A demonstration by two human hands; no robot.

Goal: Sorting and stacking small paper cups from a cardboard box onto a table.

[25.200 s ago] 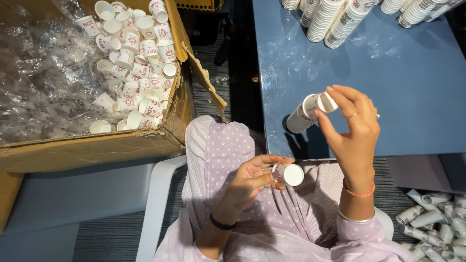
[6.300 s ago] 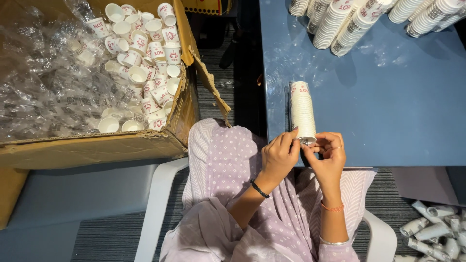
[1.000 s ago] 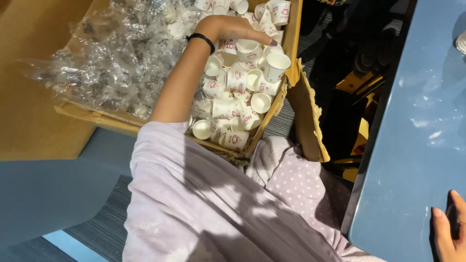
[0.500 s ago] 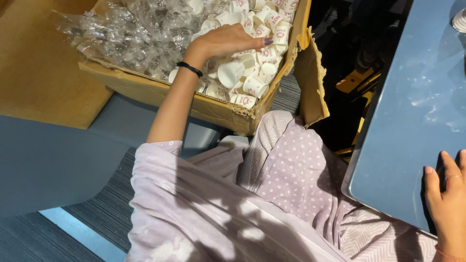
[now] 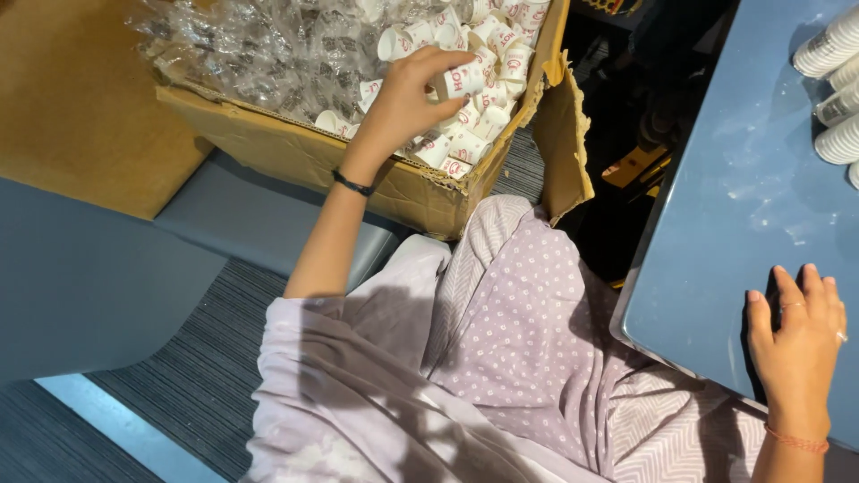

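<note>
The left hand (image 5: 407, 98) reaches into the cardboard box (image 5: 295, 152) and pinches a small paper cup (image 5: 458, 82) between thumb and fingertips, holding it on its side just above the heap of cups (image 5: 474, 134) in the box. The cup is white with red print on its wall, short and tapered, the same kind as the loose ones piled beneath it. Crumpled clear plastic wrap (image 5: 259, 54) fills the part of the box farther from the blue table (image 5: 743, 206). A torn flap (image 5: 564, 134) hangs off the box on the table side. The right hand (image 5: 799, 335) lies flat and open on the table, fingers spread, holding nothing. Stacks of cups (image 5: 832, 89) lie at the table's far edge, well apart from the box.
</note>
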